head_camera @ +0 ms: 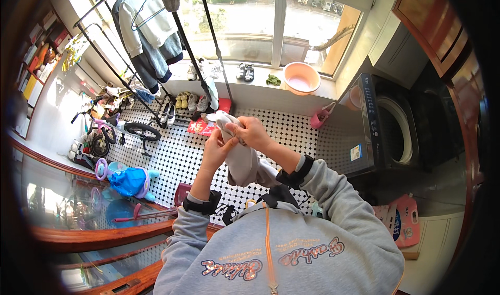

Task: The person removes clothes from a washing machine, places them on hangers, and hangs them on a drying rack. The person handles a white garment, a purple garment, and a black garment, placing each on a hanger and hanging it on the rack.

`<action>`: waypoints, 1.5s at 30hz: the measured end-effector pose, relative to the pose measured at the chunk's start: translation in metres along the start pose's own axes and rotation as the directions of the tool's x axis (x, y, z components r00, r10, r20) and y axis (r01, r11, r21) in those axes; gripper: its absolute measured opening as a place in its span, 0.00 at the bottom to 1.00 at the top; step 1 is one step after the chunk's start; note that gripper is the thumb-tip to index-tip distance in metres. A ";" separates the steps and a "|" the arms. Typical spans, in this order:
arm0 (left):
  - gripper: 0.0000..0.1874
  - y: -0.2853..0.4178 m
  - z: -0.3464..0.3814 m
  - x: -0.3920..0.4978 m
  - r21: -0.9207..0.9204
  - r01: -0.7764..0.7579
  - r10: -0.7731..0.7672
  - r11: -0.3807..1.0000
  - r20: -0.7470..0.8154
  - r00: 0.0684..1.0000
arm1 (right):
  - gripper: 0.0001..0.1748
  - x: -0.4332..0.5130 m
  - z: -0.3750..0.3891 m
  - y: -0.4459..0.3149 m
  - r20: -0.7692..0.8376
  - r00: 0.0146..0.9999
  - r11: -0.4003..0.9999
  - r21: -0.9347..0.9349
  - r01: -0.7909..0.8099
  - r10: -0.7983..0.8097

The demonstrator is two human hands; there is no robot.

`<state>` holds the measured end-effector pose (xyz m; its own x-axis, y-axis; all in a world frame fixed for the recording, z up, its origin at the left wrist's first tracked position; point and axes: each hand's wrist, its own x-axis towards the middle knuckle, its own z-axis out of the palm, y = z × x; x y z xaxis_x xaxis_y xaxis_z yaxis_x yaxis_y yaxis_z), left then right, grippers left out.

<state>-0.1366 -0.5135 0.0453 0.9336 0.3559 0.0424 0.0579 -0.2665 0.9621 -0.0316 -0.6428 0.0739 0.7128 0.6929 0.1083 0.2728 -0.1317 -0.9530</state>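
A light grey cloth garment (pixel 243 160) hangs bunched in front of my chest, above the tiled floor. My left hand (pixel 216 146) pinches its upper part between thumb and fingers. Close beside it, my right hand (pixel 253 131) grips the same cloth from the other side, thumb on top. A paler end of the fabric sticks up past the fingers, and the lower folds droop towards my body. The garment's exact kind cannot be told from its folds.
A front-load washing machine (pixel 384 127) stands at the right with its round door opening showing. An orange plastic basin (pixel 300 78) rests on the window ledge. At the left are a clothes rack with a hanging sweatshirt (pixel 150 33), a child's bicycle (pixel 117 129) and a shoe rack (pixel 181 117).
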 end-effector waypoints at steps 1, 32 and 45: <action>0.15 -0.006 -0.001 -0.001 -0.045 0.017 -0.016 0.999 0.015 1.000 | 0.23 0.000 0.000 0.004 -0.003 1.000 1.000 -0.002 -0.003 0.003; 0.20 -0.007 -0.007 -0.007 -0.741 0.231 -0.399 0.631 -0.055 0.915 | 0.20 -0.018 -0.005 0.047 0.262 0.965 0.674 -0.708 0.212 -0.027; 0.27 -0.024 -0.018 -0.004 -0.852 0.218 -0.416 0.475 0.001 0.910 | 0.06 -0.006 -0.012 0.037 0.254 0.967 1.000 0.014 0.026 -0.029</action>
<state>-0.1484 -0.4928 0.0272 0.8256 0.4332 -0.3616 -0.0702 0.7146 0.6960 -0.0181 -0.6600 0.0408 0.5173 0.8537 0.0601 0.2822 -0.1038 -0.9537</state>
